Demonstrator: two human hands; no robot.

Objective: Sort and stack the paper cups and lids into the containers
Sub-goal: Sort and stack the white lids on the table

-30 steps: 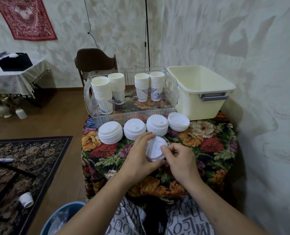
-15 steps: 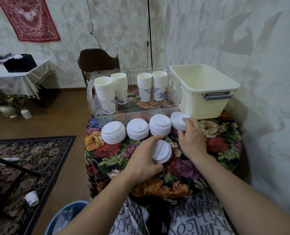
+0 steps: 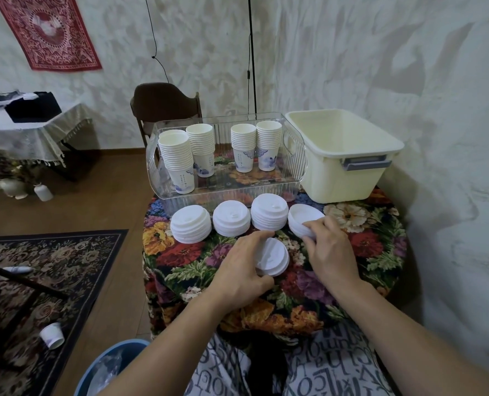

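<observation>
Left hand point(image 3: 239, 270): a small lid stack point(image 3: 273, 257) at the bench's centre is grasped in its grip.
Right hand point(image 3: 330, 247): moved to 1 o'clock; the rightmost lid stack point(image 3: 301, 217) is now clasped, probably for merging.
Cream bin point(image 3: 349, 178): at 1 o'clock, no lids seen inside.

A round table under a floral-print cloth point(image 3: 366, 252) fills the middle. Behind its far edge stands a dark brown wooden chair point(image 3: 163, 101). On the wall, upper left, hangs a red patterned tapestry point(image 3: 49, 32). A dark floral rug point(image 3: 37, 261) covers the floor at left, and a blue plastic bucket point(image 3: 109, 367) sits at the bottom edge.
</observation>
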